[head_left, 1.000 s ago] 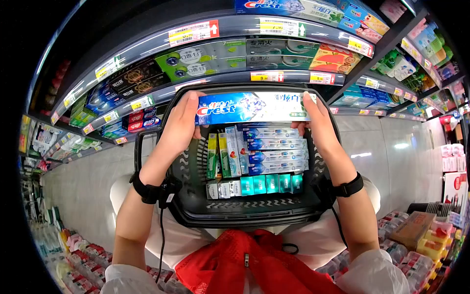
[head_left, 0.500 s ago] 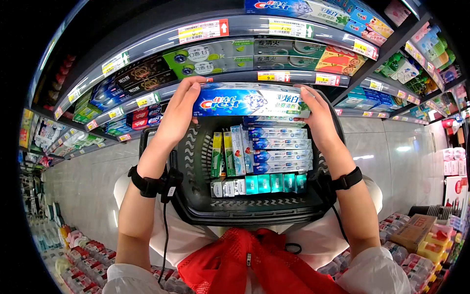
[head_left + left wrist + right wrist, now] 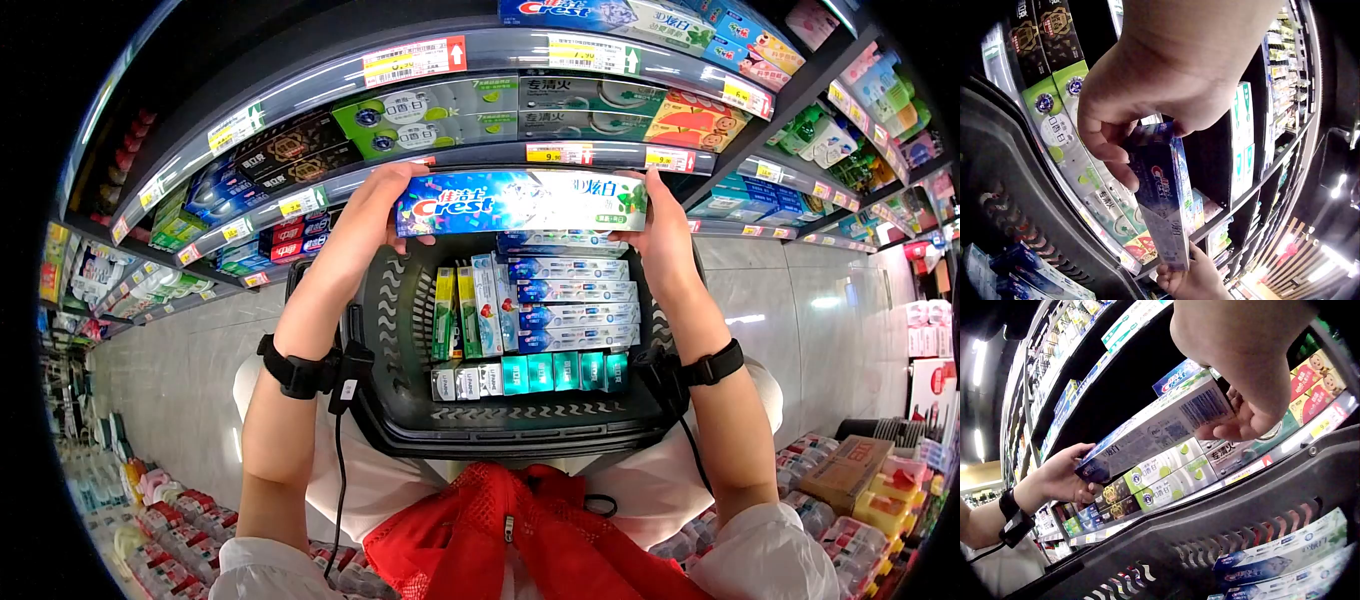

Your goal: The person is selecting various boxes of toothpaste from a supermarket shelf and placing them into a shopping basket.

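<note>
A long blue and white Crest box (image 3: 520, 202) is held level above the far part of a black basket (image 3: 400, 437). My left hand (image 3: 372, 215) grips its left end, with fingers curled round it in the left wrist view. At the other end, my right hand (image 3: 665, 232) pinches the box between thumb and fingers. The right wrist view shows a barcode on one side of the box (image 3: 1160, 425). Inside the basket lie rows of toothpaste boxes (image 3: 578, 290), green boxes (image 3: 566, 371) and small white boxes (image 3: 467, 383).
Shelves of boxed toothpaste (image 3: 425, 118) with price tags rise beyond the basket. Grey floor tiles (image 3: 180, 375) show on both sides. Packaged goods (image 3: 175, 530) and a cardboard carton (image 3: 846, 474) stand at the lower left and right.
Both hands keep hold of the Crest box, which has tilted back and forth, showing different faces. It has shifted slightly right against the basket. The basket's contents look the same.
</note>
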Motion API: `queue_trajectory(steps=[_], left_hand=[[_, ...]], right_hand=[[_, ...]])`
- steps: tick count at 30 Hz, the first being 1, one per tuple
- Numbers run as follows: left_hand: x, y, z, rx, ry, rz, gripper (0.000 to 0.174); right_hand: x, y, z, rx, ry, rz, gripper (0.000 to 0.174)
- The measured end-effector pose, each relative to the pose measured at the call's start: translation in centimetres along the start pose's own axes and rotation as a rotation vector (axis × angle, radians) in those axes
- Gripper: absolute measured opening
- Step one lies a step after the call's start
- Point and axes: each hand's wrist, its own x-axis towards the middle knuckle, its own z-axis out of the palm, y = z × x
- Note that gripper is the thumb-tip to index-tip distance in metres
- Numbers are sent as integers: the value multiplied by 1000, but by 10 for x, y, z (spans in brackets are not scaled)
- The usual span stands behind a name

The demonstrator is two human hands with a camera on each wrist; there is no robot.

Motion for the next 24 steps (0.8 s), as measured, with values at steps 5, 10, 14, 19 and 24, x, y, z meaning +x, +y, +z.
queue_trajectory(steps=[5, 10, 14, 19, 24], left_hand=[[1, -1, -3, -17, -31, -23, 46], [0, -2, -4, -21, -29, -41, 46], [-2, 0, -3, -21, -33, -100, 48], [-1, 0, -4, -64, -1, -132, 48], [0, 0, -4, -67, -15, -144, 45]], right_hand=[[-2, -5, 0, 5, -25, 62, 43], [-3, -7, 1, 53, -10, 57, 40], [-6, -10, 1, 64, -2, 82, 40], [-4, -9, -2, 108, -79, 96, 40], [-5, -9, -3, 116, -93, 99, 39]])
